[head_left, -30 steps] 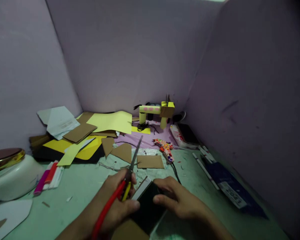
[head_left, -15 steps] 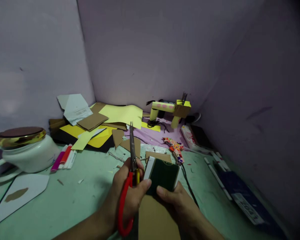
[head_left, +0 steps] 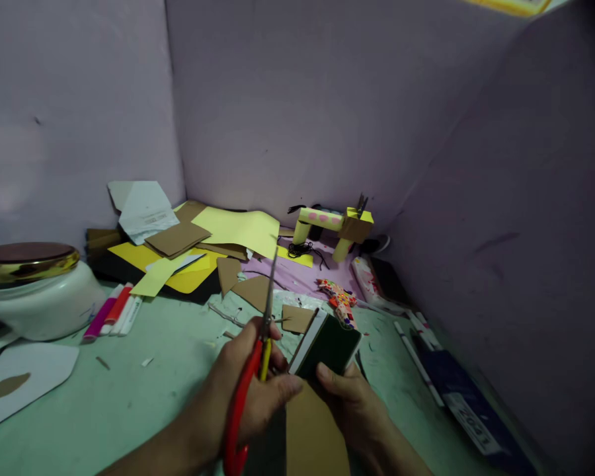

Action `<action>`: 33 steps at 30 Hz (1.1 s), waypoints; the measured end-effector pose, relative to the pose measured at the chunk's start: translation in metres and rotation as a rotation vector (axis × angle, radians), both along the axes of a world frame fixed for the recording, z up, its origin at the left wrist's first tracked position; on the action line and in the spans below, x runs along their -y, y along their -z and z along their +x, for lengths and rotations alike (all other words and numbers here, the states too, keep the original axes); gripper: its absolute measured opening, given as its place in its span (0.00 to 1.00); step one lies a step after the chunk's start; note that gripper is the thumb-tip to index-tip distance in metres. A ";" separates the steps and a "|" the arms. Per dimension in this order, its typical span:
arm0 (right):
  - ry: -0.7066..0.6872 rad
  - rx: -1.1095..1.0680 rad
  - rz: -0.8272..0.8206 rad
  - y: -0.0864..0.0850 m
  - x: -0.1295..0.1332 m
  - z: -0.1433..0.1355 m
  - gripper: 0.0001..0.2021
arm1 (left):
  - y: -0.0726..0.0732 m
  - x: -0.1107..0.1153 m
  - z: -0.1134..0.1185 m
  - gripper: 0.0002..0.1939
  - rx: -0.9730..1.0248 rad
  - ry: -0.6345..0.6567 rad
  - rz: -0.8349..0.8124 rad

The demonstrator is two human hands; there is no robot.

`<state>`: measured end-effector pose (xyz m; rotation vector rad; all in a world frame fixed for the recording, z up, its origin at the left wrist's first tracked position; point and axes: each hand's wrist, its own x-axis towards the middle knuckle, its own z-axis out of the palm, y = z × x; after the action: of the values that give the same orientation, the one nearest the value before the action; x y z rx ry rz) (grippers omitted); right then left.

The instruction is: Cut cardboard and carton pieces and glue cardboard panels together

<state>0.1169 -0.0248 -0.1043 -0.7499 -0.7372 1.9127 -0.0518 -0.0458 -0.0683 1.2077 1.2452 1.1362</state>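
Note:
My left hand (head_left: 245,387) is closed around scissors (head_left: 238,416) with red and yellow handles, their blades pointing up and away. Its thumb reaches to the lower left corner of a dark green folded card piece (head_left: 330,345) with a white strip along its left side. My right hand (head_left: 354,403) grips that piece from the lower right, thumb on its green face. Below both hands lies a brown cardboard sheet (head_left: 316,433), partly hidden by the right hand. A small brown cardboard piece (head_left: 296,319) sits just beyond the green one.
A white mug (head_left: 54,304) with a gold-rimmed lid and several markers (head_left: 112,314) stand left. Paper and cardboard (head_left: 238,228) pile up behind. A yellow paper animal figure (head_left: 322,218) is at the back, a patterned paper piece (head_left: 338,297) before it, a dark blue pouch (head_left: 466,390) right.
The green card piece has turned clockwise, showing its left edge more. My left thumb no longer overlaps its face. The scissors lean further right at the tips. The head view has shifted slightly.

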 end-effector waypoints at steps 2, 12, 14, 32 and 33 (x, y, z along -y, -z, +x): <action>0.026 -0.003 0.007 0.001 0.001 -0.002 0.25 | 0.002 0.003 0.003 0.15 -0.043 0.004 0.060; -0.083 -0.058 -0.123 0.000 0.002 0.005 0.15 | -0.008 0.007 0.000 0.06 -0.038 0.162 0.177; -0.080 -0.059 -0.121 0.001 0.001 0.006 0.15 | -0.005 0.007 0.002 0.06 -0.042 0.143 0.158; -0.046 -0.106 -0.015 -0.006 0.005 -0.005 0.25 | -0.007 0.002 0.005 0.16 -0.037 0.015 0.028; -0.050 -0.114 -0.022 -0.006 0.006 -0.005 0.26 | -0.007 0.003 0.006 0.15 -0.045 0.008 0.031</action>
<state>0.1116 -0.0307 -0.0985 -0.6353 -0.6715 1.9938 -0.0462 -0.0483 -0.0616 1.2665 1.2593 1.1320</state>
